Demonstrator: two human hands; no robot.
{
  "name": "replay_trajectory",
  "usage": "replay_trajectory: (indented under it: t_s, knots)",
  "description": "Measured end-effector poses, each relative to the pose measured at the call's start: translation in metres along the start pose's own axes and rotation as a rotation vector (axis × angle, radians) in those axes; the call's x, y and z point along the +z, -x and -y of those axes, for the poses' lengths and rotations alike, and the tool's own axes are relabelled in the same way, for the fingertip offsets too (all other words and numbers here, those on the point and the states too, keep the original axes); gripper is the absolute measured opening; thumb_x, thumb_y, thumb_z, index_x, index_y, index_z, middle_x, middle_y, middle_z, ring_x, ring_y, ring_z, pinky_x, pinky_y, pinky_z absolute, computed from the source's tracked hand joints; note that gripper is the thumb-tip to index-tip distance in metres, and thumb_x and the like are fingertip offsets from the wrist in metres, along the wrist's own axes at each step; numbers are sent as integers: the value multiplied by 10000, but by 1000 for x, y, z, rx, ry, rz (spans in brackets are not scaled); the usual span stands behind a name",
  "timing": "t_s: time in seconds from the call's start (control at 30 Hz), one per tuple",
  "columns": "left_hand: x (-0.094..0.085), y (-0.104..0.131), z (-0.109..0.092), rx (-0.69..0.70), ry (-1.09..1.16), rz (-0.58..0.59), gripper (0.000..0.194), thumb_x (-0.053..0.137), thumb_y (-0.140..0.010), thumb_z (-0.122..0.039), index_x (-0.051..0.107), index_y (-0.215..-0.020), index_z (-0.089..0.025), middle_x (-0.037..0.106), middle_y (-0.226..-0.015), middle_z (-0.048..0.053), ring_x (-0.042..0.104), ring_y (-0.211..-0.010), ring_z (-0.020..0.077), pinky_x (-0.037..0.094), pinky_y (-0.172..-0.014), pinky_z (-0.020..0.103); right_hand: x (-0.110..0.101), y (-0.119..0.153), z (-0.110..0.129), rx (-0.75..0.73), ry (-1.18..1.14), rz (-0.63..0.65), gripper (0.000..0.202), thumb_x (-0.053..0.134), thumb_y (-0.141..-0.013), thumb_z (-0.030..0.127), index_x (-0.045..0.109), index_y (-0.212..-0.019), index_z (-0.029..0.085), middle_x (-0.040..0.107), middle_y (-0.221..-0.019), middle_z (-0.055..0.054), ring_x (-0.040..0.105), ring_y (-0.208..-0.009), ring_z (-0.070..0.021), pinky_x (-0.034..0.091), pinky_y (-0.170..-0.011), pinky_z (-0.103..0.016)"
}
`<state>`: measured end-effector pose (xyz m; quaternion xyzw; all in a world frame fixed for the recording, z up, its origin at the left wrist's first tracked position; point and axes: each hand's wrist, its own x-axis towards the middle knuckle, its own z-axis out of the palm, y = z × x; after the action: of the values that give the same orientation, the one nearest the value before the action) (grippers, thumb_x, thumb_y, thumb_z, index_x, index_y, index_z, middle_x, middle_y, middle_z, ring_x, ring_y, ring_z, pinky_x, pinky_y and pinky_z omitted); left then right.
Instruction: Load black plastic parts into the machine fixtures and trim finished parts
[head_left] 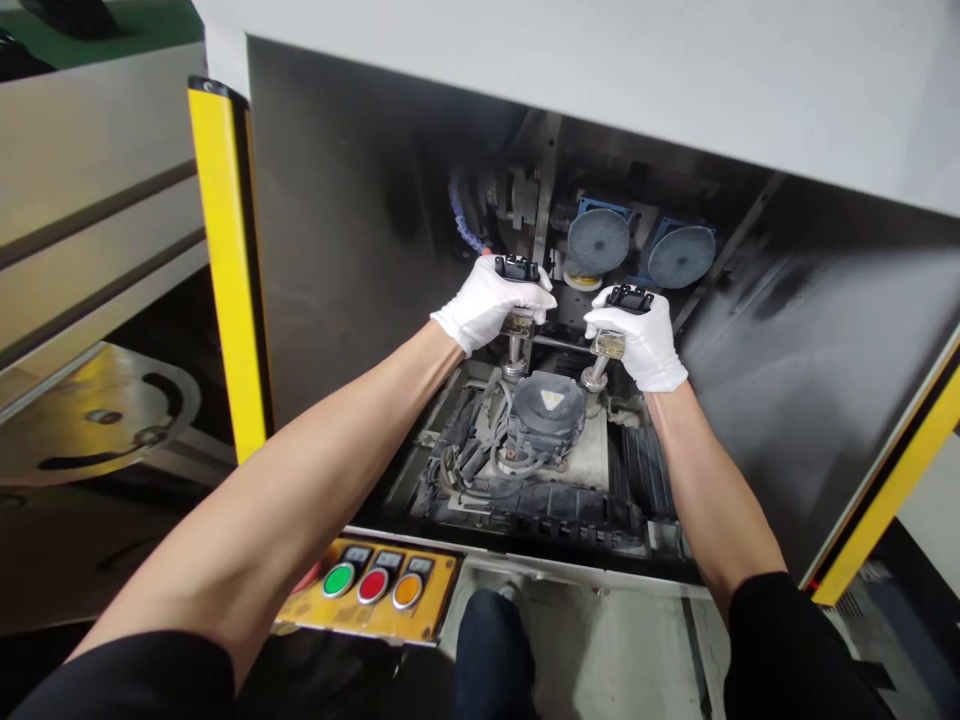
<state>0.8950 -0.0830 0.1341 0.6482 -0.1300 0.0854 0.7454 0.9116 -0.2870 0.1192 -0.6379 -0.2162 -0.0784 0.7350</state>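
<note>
My left hand (501,298), in a white glove with a black device (517,268) strapped on its back, curls over a worn metal block (519,325) atop a short post. Opposite it, my right hand (643,335) wears a matching glove and black device (630,298). Its fingers close at a second worn block (609,346) on another post (595,376). A thin rod (564,344) runs between the two posts. Whatever the fingers of either hand hold is hidden by the gloves.
Two grey round discs (598,241) on blue mounts face me at the back. Below the hands sits a dusty dark housing (551,405) with cables. Yellow posts (229,270) flank the opening. Lower left, a yellow panel (439,595) carries coloured push buttons.
</note>
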Motion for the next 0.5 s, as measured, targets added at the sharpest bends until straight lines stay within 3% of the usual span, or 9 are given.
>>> replay_trajectory:
  t_s: [0.13, 0.33, 0.43, 0.5]
  knots:
    - [0, 0, 1, 5, -52, 31, 301, 848, -549, -202, 645, -760, -135, 628, -585, 31, 611, -524, 163, 487, -566, 298, 0, 0, 1, -19, -2, -43, 196, 857, -596, 238, 702, -702, 183, 658, -594, 41, 641, -519, -129, 574, -564, -274]
    - [0, 2, -1, 25, -12, -38, 254, 826, -569, -156, 653, -753, -129, 620, -600, 25, 612, -527, 163, 483, -568, 307, -2, -2, 9, 15, 13, 61, 189, 852, -605, 222, 694, -700, 180, 647, -573, 34, 631, -514, -127, 528, -535, -257]
    - [4, -8, -14, 6, -113, 88, 234, 833, -626, -140, 654, -774, -119, 612, -586, 5, 559, -506, 124, 461, -565, 288, 1, -11, 19, -31, -33, -41, 170, 819, -654, 220, 666, -727, 203, 626, -595, 55, 609, -532, -107, 546, -559, -252]
    - [9, -13, -30, 25, -204, 102, 203, 835, -710, -140, 655, -797, -103, 622, -618, 3, 546, -535, 100, 484, -623, 296, 5, -14, 29, -51, 14, -27, 184, 835, -684, 226, 669, -757, 202, 634, -644, 47, 615, -572, -106, 579, -607, -264]
